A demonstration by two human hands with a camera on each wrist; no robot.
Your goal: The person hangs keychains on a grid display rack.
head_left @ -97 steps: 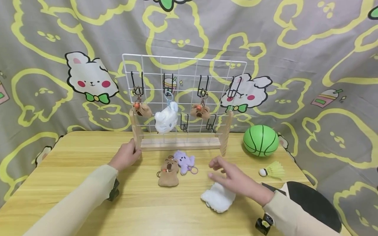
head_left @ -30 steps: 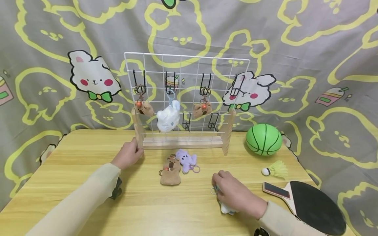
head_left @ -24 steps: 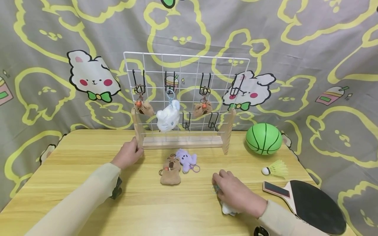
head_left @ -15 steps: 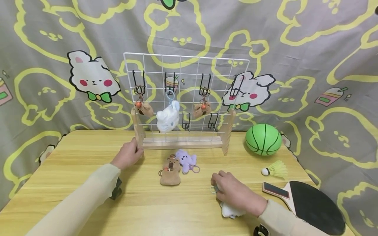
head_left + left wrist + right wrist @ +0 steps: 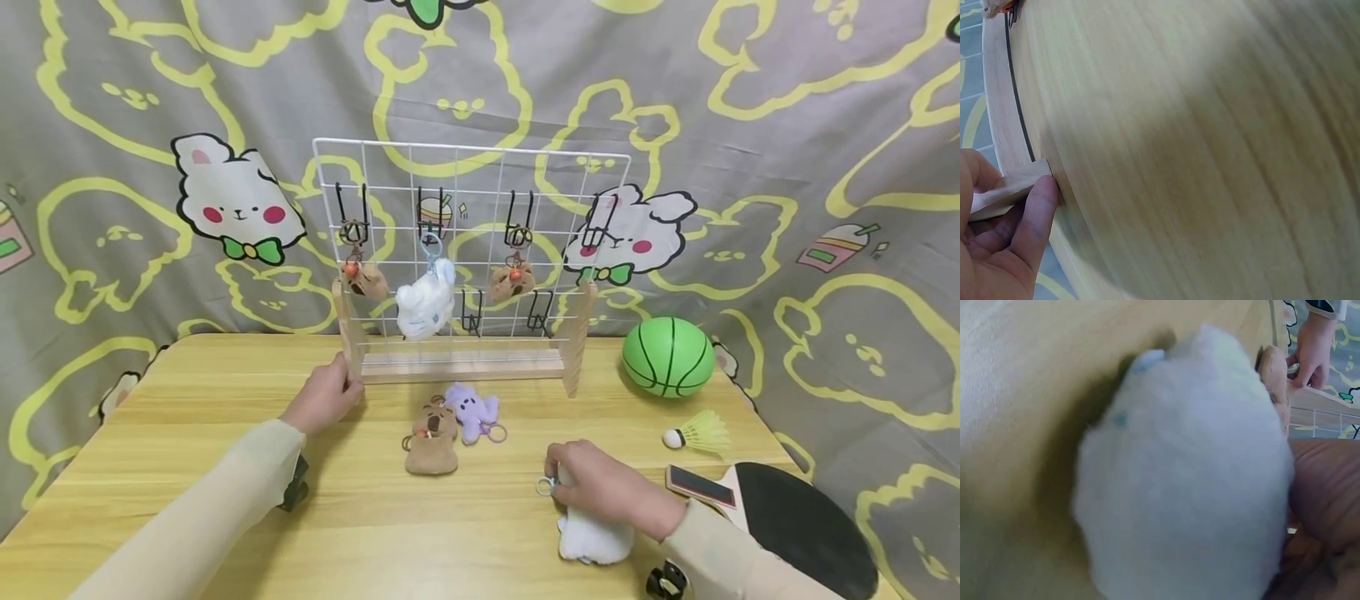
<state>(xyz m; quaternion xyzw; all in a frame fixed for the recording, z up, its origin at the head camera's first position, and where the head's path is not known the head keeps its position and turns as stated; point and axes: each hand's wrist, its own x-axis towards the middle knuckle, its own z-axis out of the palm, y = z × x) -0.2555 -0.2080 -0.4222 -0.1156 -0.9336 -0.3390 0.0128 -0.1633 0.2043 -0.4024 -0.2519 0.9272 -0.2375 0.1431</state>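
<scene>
My left hand (image 5: pixel 324 396) grips the foot of the wooden upright (image 5: pixel 1019 181) at the left end of a white wire grid rack (image 5: pixel 468 150). In the left wrist view, thumb and fingers pinch that wood from both sides. On the right, my right hand (image 5: pixel 611 485) holds a white plush keychain (image 5: pixel 595 537) near its light-blue ring (image 5: pixel 546 486), which sticks out by the fingertips. The plush (image 5: pixel 1185 469) fills much of the right wrist view, close over the table. A brown plush keychain (image 5: pixel 432 442) and a purple one (image 5: pixel 471 412) lie together before the rack.
From the rack's black hooks hang a white plush (image 5: pixel 426 304) and two brown ones; other hooks (image 5: pixel 600 225) hold nothing. To the right are a green ball (image 5: pixel 667 357), a yellow shuttlecock (image 5: pixel 697 433) and a black table tennis bat (image 5: pixel 798 529). A patterned curtain (image 5: pixel 480 75) hangs behind.
My right hand, earlier open over the white plush, has taken hold of it. The plush's ring has come into view and more of its body shows below the hand. My left hand stays on the upright.
</scene>
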